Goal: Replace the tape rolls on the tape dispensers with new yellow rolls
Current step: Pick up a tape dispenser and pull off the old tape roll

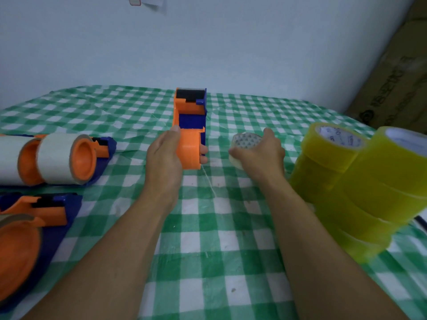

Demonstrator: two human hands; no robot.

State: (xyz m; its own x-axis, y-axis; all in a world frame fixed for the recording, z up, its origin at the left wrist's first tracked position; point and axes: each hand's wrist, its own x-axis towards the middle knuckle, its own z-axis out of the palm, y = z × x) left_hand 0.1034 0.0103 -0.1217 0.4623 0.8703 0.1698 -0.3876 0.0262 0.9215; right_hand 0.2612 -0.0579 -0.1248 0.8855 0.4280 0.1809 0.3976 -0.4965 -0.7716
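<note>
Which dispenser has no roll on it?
The centre dispenser gripped by the left hand: its orange hub is bare. The dispensers at the left edge carry rolls. The right hand holds a clear roll.

Table w/ green-white checked cloth (208,250), creased toward far left. Centre dispenser (190,125), orange/blue, stands upright at far middle; clear roll (245,140) just right of it, contact w/ cloth unclear. Far-left dispenser (69,158) carries a pale roll. Near-left dispenser (34,227) partly out of frame. Right: yellow rolls (360,181) in 2 touching stacks. Thin thread (209,181) lies mid-cloth.
</note>
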